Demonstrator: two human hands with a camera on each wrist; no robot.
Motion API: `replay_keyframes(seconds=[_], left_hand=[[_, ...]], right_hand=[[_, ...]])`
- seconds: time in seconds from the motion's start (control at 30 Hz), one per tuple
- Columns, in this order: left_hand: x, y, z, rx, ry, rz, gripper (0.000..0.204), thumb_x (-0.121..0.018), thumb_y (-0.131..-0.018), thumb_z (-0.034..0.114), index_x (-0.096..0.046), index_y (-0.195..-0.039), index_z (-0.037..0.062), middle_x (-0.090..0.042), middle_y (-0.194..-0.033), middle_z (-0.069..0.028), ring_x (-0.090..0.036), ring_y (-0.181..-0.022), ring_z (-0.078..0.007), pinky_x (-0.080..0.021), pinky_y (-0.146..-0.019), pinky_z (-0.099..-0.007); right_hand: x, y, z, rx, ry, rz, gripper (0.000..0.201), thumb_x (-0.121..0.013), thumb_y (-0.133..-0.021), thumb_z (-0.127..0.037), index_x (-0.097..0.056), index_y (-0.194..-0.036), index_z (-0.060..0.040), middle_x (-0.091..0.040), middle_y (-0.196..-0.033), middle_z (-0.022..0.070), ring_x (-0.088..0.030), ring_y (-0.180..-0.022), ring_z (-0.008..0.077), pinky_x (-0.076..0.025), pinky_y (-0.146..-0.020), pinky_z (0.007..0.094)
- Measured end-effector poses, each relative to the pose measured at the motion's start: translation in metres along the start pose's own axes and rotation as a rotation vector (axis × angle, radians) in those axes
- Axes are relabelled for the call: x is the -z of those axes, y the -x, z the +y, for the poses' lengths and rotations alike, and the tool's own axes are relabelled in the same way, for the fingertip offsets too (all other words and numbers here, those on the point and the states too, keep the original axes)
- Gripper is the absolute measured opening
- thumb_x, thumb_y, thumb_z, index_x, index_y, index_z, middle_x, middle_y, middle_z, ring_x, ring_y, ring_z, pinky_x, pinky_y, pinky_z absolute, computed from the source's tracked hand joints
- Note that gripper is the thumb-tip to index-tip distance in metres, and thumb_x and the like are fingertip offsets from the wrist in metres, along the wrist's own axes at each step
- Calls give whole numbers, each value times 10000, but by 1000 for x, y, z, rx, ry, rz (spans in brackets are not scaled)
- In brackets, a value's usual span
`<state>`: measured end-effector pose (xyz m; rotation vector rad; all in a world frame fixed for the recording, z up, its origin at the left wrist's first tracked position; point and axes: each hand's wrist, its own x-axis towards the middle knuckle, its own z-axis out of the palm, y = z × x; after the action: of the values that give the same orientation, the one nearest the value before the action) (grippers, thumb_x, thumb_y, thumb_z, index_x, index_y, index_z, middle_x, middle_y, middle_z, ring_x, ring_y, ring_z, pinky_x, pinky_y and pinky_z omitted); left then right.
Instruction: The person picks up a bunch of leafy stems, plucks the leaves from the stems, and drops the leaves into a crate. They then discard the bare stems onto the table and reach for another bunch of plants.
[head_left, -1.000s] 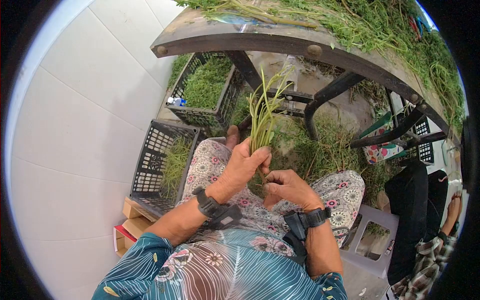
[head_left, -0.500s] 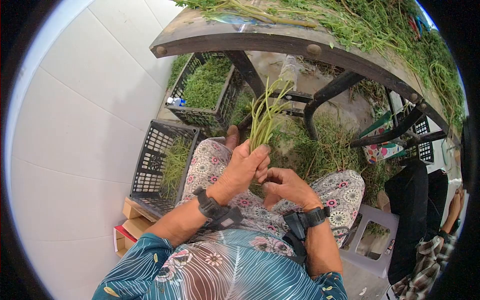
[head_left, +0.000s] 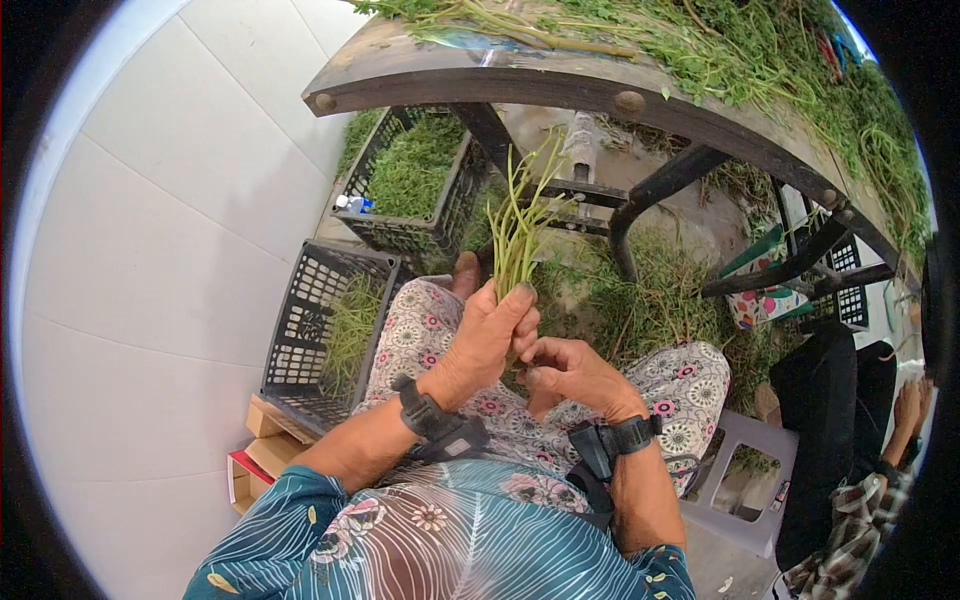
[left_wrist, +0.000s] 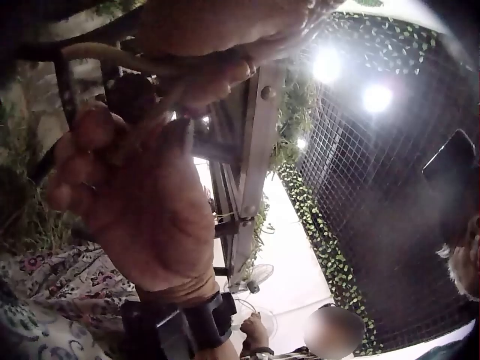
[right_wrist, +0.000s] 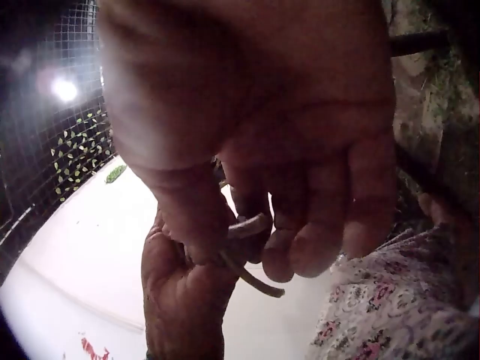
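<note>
A bunch of thin green stems (head_left: 515,245) stands upright in the left hand (head_left: 485,335), whose fingers and thumb are curled round its lower part. Just below and to the right, the right hand (head_left: 580,378) has thumb and forefinger at the lower stem ends, pinching them. Two cut-looking stem ends (right_wrist: 259,281) show by the thumb and fingers of the right hand (right_wrist: 262,120) in the right wrist view, with the left hand (right_wrist: 184,300) behind. The left wrist view shows the right palm (left_wrist: 150,202) under the left hand (left_wrist: 225,34).
Black crates with greens (head_left: 415,175) and stems (head_left: 350,325) stand at the left, beside a cardboard box (head_left: 272,450). A table edge (head_left: 560,88) crosses ahead, greens heaped on top. Loose plants (head_left: 650,300) cover the floor underneath. Another person's dark-trousered leg (head_left: 815,430) is at the right.
The bunch first dipped, then rose again and now leans slightly further left. Its lower stem ends, visible between the hands earlier, are now mostly covered as the hands are closer together.
</note>
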<state>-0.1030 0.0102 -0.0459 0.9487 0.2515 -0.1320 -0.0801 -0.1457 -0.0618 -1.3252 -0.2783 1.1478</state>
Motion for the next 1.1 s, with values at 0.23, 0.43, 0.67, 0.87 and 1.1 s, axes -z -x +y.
replay_keyframes(seconds=[0.23, 0.43, 0.67, 0.87, 1.1], left_hand=[[-2, 1, -2, -6, 16, -26, 158, -523, -893, 208, -405, -862, 107, -361, -594, 23, -359, -469, -96, -375, -423, -254], [-1, 1, -1, 1, -1, -36, 153, -534, -884, 183, -408, -870, 98, -375, -588, 15, -385, -469, -102, -387, -434, -266], [-1, 2, -5, -54, -19, -56, 166, -552, -874, 184, -424, -900, 82, -381, -592, 7, -399, -485, -111, -395, -451, -266], [4, 0, -8, -82, -16, -69, 193, -563, -869, 197, -433, -928, 67, -408, -606, -8, -417, -502, -123, -419, -490, -284], [-3, 7, -1, -79, -55, -86, 227, -560, -869, 198, -428, -959, 36, -461, -631, -39, -468, -524, -147, -447, -526, -294]], right_hand=[[1, 2, -3, -25, -46, 17, 222, -613, -780, -156, -522, -941, -34, -585, -842, 51, -619, -650, 168, -536, -585, 298], [1, 1, 2, 70, -59, 83, 418, -610, -768, -247, -512, -1074, 20, -590, -906, 104, -605, -621, 170, -521, -485, 275], [4, 0, 4, 96, 30, 71, 390, -589, -806, -290, -532, -1047, 13, -601, -908, 112, -619, -686, 173, -520, -496, 270], [5, 0, 7, 143, -48, 53, 372, -581, -819, -307, -546, -1026, 0, -603, -871, 99, -609, -765, 149, -523, -504, 267], [8, -1, 10, 138, -76, 26, 389, -590, -817, -328, -546, -1035, -9, -600, -892, 96, -606, -786, 152, -526, -496, 270]])
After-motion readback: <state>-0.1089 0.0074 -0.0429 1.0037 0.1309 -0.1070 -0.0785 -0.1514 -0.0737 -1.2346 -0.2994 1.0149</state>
